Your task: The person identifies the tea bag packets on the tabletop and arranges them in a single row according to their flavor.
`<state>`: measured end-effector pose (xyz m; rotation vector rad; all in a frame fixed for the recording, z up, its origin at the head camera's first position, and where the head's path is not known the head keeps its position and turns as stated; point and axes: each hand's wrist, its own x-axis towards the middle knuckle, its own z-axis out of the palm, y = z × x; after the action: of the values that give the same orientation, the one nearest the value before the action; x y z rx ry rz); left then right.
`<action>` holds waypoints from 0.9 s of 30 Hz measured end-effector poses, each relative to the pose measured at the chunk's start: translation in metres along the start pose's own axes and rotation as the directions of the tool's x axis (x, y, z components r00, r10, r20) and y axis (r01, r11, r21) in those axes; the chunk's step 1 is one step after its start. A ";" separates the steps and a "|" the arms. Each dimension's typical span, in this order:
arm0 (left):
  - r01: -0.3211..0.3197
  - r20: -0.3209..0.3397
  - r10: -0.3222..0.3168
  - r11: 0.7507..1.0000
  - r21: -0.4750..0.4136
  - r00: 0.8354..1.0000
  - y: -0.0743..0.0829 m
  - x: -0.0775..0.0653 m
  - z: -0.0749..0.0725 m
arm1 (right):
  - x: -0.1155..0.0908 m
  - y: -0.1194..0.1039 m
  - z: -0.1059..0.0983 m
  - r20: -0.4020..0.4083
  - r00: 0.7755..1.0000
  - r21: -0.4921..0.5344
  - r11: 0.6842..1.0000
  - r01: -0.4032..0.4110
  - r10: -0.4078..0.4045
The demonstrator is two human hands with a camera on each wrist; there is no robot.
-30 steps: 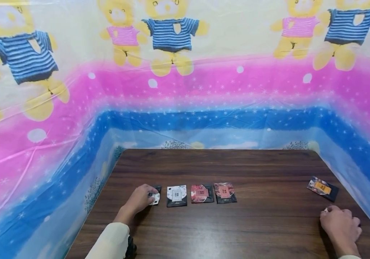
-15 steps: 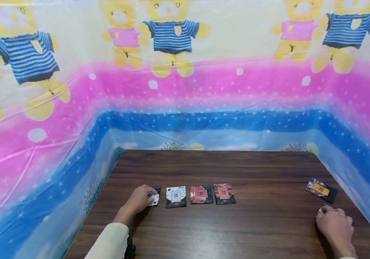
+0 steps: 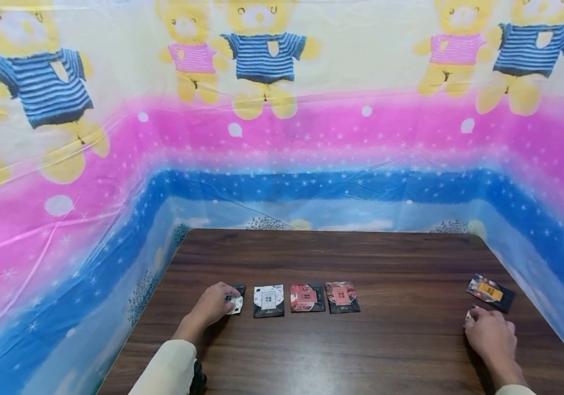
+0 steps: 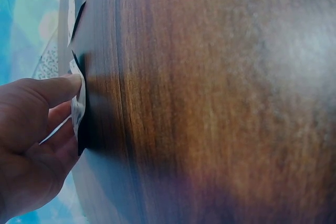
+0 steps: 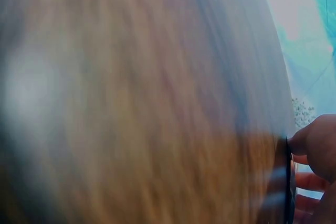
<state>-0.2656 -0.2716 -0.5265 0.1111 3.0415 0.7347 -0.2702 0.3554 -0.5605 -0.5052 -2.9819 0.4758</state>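
Note:
My left hand holds a white and black sachet flat on the table at the left end of a row. In the left wrist view, the thumb lies on this slightly buckled sachet, fingers at its far side. Beside it lie a white and black sachet and two red and black sachets. On the right, my right hand grips another sachet, mostly hidden beneath the fingers. Its dark edge shows under the thumb in the right wrist view.
A black sachet with an orange label lies just beyond my right hand, near the right edge of the brown wooden table. Around the table hangs a bear-printed cloth.
My right hand has moved left along the table with its sachet, away from the right edge. The left hand stays on its sachet, and the other sachets lie as before.

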 end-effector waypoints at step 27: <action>-0.011 -0.005 0.011 1.000 0.005 1.000 0.000 0.000 0.000 | -0.001 -0.041 0.016 -0.036 0.993 0.049 0.993 0.111 -0.110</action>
<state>-0.2654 -0.2719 -0.5270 0.1264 3.0502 0.7286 -0.2841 0.3136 -0.5632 -0.3378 -2.9379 0.5264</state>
